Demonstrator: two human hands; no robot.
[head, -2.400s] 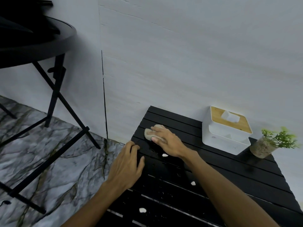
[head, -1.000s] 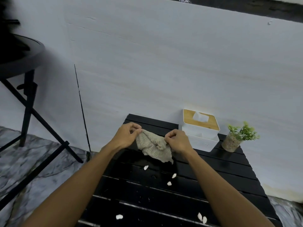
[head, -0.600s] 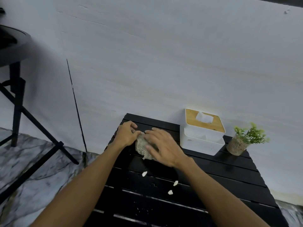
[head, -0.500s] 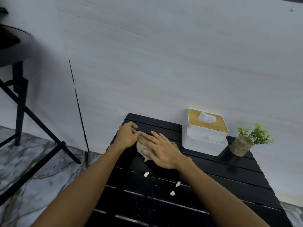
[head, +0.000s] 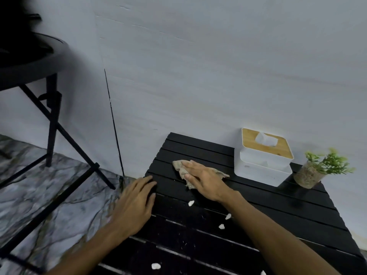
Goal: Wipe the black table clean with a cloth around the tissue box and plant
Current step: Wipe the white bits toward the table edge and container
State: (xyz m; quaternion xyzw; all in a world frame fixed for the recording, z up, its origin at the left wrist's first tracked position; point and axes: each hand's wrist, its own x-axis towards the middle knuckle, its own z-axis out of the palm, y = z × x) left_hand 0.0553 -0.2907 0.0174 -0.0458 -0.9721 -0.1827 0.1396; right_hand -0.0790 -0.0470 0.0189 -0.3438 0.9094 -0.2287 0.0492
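Note:
A black slatted table stands against the wall. My right hand lies flat on a beige cloth, pressing it onto the slats near the table's far left. My left hand rests with spread fingers on the table's left edge and holds nothing. A white tissue box with a wooden lid sits at the back, just right of the cloth. A small green plant in a speckled pot stands to the right of the box. Several white crumbs lie on the slats nearer to me.
A round black table on crossed legs stands at the left. The floor is grey marble. A white wall runs directly behind the slatted table.
Both hands were folding the cloth above the table. Now my right hand presses it flat on the slats, and my left hand has moved down to the table's left edge.

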